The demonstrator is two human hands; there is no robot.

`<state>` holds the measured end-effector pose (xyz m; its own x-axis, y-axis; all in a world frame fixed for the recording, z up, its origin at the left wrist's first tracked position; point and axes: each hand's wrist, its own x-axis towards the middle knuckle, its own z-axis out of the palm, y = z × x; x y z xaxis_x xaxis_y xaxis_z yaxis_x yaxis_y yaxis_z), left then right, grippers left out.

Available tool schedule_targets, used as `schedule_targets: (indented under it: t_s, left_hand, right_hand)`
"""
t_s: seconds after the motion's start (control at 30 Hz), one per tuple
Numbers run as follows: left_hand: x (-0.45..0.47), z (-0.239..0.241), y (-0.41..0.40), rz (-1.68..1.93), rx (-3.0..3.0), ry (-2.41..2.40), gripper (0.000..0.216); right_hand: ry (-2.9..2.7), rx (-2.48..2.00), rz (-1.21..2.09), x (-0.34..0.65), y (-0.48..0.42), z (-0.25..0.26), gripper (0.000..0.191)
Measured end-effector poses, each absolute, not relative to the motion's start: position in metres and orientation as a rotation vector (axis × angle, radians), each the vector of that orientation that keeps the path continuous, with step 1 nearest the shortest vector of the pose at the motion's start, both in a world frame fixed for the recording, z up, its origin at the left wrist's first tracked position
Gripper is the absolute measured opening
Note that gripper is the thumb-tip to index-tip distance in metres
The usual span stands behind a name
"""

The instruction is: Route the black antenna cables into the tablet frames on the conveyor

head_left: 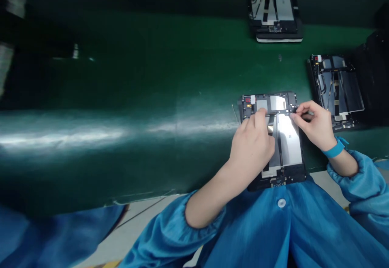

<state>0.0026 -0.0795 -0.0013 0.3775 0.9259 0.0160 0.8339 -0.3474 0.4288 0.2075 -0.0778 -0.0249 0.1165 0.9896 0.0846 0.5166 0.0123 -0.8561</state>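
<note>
An opened tablet (291, 148) with its inner boards, dark flat cables and a shiny silver panel exposed lies before me at the table's front edge. My left hand (252, 140) rests over its left and middle part, fingers curled down near the upper centre; whatever they grip is hidden beneath them. At the upper right edge of the tablet, my right hand (317, 126) has thumb and forefinger pinched together. Anything between those fingertips is too small to name. A blue wrist strap (334, 149) circles my right wrist.
Another opened tablet (349, 91) lies to the right, beside a dark block-like shape. Farther back is a stack with an opened tablet (285, 6) on top. The green table (170, 77) stretches left. Blue cloth (54, 235) shows at lower left.
</note>
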Motion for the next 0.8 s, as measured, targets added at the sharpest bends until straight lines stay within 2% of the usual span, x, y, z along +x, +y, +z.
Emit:
schedule_targets:
  t_s: [0.07,0.23,0.43,0.8]
  left_hand:
    - [0.001,0.0,-0.077,0.448,2.312,1.494,0.048]
    - [0.014,0.001,-0.048,0.445,2.476,1.217,0.02]
    - [0.028,-0.003,-0.003,0.203,2.353,1.002,0.018]
    - [0.03,0.005,0.015,0.132,2.209,0.966,0.018]
  right_hand:
    - [-1.462,-1.618,0.776,0.207,-0.077,-0.025,0.008]
    - [-1.488,-1.641,0.732,0.209,-0.076,-0.023,0.005]
    - [-1.53,-1.66,0.644,0.211,-0.077,-0.02,0.008]
    - [-1.592,-1.689,0.633,0.214,-0.078,-0.015,0.01]
